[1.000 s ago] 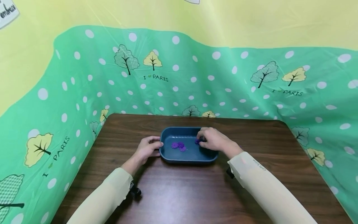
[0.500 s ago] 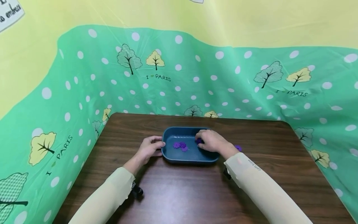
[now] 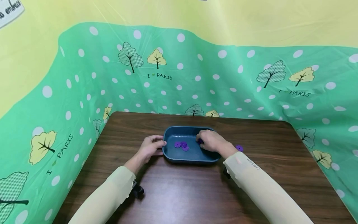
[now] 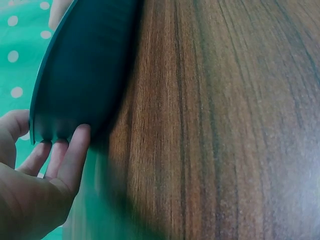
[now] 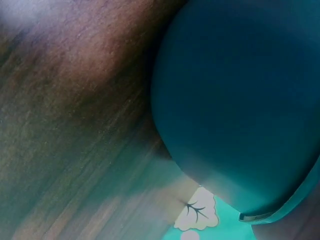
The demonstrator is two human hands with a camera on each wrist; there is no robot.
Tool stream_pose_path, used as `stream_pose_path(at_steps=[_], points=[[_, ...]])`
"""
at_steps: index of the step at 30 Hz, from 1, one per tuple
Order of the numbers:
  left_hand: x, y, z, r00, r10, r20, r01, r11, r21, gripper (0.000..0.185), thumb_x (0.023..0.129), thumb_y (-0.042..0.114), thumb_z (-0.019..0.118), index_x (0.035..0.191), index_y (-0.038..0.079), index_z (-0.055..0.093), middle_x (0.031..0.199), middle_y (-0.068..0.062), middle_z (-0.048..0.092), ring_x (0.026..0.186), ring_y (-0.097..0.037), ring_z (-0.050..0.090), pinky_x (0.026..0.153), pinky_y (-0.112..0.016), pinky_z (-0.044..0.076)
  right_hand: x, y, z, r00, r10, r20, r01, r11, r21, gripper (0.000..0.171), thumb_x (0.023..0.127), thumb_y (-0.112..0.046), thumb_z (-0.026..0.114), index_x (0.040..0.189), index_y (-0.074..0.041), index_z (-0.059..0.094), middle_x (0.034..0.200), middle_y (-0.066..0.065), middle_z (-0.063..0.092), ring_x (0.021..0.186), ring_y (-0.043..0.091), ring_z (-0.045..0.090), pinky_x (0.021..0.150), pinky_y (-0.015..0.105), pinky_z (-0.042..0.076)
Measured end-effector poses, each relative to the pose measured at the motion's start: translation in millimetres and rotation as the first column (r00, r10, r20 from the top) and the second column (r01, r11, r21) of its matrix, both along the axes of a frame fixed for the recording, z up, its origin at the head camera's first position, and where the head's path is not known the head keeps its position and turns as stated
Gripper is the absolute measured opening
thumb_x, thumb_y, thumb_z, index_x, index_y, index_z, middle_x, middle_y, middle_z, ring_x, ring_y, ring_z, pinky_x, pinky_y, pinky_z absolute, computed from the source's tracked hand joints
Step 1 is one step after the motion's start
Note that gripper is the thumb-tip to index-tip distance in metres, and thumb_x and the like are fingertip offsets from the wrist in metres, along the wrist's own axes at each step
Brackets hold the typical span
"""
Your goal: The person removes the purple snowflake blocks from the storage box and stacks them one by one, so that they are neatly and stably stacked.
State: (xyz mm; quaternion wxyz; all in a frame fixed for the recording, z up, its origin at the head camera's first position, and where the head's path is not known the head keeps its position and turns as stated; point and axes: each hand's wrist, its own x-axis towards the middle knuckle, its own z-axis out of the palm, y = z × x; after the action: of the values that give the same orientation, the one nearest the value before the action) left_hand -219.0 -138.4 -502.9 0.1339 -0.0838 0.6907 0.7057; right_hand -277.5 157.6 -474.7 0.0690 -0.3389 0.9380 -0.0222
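Note:
A dark blue rectangular tray (image 3: 190, 161) sits on the brown table. My left hand (image 3: 149, 149) grips its left end; in the left wrist view the thumb is at the rim and the fingertips (image 4: 81, 131) press the outer wall. Inside the tray, toward the left, lie several small purple flower-shaped pieces (image 3: 183, 144). My right hand (image 3: 211, 140) reaches over the right end into the tray, its curled fingers pinching a purple flower piece (image 3: 200, 141), mostly hidden by them. The right wrist view shows only the tray's outer wall (image 5: 230, 110), not the fingers.
Another purple flower piece (image 3: 239, 148) lies on the table (image 3: 179, 193) to the right of the tray, just beyond my right wrist. A green and yellow printed curtain (image 3: 195, 68) with trees and dots hangs around the table's back and sides.
My right hand has shifted slightly left inside the tray, and the purple flower piece on the table has come into view beside the wrist. The left hand keeps its grip on the tray.

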Motion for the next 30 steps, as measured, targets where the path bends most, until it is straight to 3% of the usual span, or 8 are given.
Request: stream_pose_path(at_steps=[11,30], points=[[0.3,2,1.5,1.000,0.006,-0.003,-0.006,1.000,-0.008,0.047,0.083,0.010,0.071,0.127,0.001,0.059,0.107,-0.014,0.066,0.097,-0.030,0.067,0.069,-0.039,0.062,1.0,2,2.0,1.000,0.001,0.002,-0.001,1.000,0.009,0.025,0.086,-0.026,0.071,0.109,-0.016,0.071,0.101,0.001,0.062,0.082,0.016,0.055,0.081,0.040,0.055],[1.2,1,-1.5,1.000,0.009,0.009,-0.009,1.000,-0.017,0.045,0.084,0.011,0.071,0.127,0.004,0.059,0.108,-0.014,0.066,0.097,-0.028,0.068,0.074,-0.042,0.061,14.9,26,27.3,0.999,-0.041,-0.012,0.039,0.988,-0.150,0.025,0.086,-0.026,0.070,0.109,-0.017,0.072,0.105,-0.005,0.063,0.088,0.013,0.058,0.082,0.036,0.056]])
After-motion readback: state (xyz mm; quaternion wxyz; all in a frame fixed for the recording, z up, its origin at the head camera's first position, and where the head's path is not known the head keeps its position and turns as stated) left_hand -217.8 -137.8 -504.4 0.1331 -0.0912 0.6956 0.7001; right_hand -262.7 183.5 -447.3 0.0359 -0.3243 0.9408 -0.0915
